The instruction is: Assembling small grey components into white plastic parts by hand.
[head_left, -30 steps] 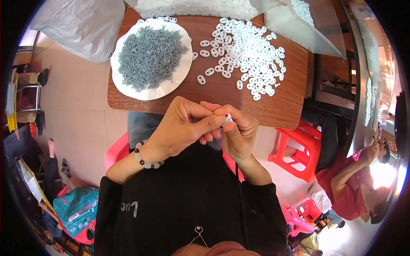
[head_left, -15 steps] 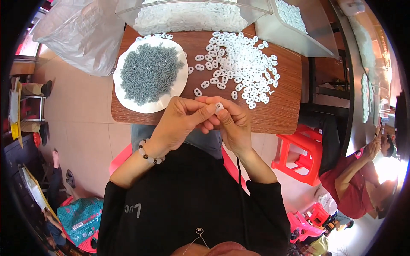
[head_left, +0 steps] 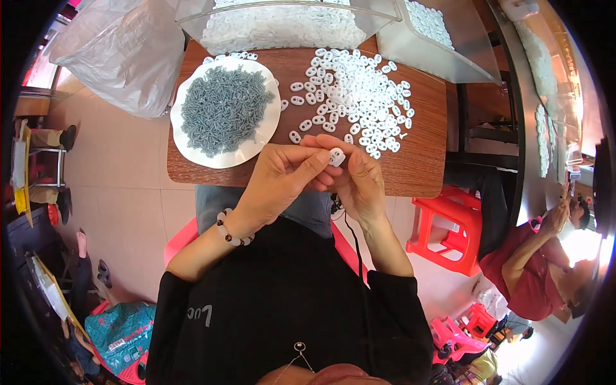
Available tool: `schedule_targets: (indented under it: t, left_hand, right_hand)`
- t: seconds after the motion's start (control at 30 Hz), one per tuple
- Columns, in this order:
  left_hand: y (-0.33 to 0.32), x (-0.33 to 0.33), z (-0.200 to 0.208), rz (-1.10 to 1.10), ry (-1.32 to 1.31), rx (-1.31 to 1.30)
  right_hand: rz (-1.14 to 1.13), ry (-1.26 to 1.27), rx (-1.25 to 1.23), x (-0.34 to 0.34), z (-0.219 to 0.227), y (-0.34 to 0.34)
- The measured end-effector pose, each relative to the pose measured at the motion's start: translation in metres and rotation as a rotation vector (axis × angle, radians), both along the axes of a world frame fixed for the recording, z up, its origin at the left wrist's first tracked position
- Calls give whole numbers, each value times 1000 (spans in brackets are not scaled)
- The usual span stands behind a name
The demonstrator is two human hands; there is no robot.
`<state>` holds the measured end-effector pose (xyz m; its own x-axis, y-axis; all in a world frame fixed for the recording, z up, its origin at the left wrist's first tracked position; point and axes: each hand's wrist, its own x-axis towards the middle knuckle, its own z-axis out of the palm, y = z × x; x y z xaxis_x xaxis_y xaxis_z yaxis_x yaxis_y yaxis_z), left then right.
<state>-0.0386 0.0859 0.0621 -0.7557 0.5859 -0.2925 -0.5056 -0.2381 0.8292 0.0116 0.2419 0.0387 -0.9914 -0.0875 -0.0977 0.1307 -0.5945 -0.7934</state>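
My left hand (head_left: 285, 170) pinches a small white two-hole plastic piece (head_left: 337, 157) between thumb and fingertips, above the table's near edge. Both holes face up. Against it from the right, my right hand (head_left: 361, 176) curls its fingers behind the piece, with its thumb close beside the piece's right edge. The tips of some fingers are hidden where the hands overlap. Beyond my hands lies a loose heap of the same white pieces (head_left: 362, 93). To the left, a white scalloped plate (head_left: 273, 122) bears a pile of small grey screw-like parts (head_left: 224, 109).
Clear bins of white pieces (head_left: 282, 29) (head_left: 430, 25) stand at the far edge of the brown table (head_left: 417, 167). A big translucent bag (head_left: 122, 58) is at the left, a red stool (head_left: 446, 231) at the right. Other people sit at both sides.
The white piece has turned so that both holes show, and my right thumb has drawn back from it. My hands have shifted slightly to the right.
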Motion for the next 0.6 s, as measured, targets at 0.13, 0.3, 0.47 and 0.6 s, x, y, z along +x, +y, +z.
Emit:
schedule_targets:
  t: [0.13, 0.3, 0.47, 0.6]
  left_hand:
    - [1, 3, 0, 3, -3, 24]
    - [6, 5, 3, 17, -1, 26]
    - [12, 1, 0, -29, -114, 50]
    - [25, -2, -4, -28, -95, 116]
  right_hand:
    - [-11, 17, 14, 3, 0, 2]
    - [-5, 29, 52, 4, 3, 7]
    - [-65, 16, 126, 5, 15, 9]
    - [-154, 65, 238, 3, 19, 13]
